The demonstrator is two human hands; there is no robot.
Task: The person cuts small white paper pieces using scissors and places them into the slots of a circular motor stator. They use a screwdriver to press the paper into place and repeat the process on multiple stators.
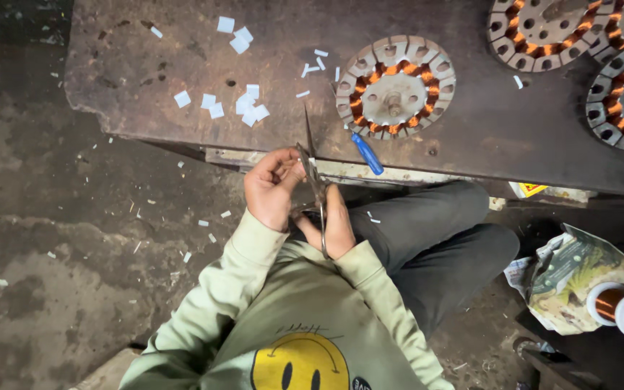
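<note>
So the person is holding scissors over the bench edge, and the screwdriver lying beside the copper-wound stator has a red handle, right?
Not quite: the screwdriver has a blue handle, not red, as the head view shows. The rest holds: the right hand grips the scissors over the bench edge, with the left hand alongside, and the screwdriver lies beside the copper-wound stator.

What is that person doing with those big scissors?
The person sits at a worn bench. The right hand holds scissors pointing up, and the left hand pinches something small at the blades. Small white cut pieces lie on the bench beside a round copper-wound motor part and a blue-handled tool.
</note>
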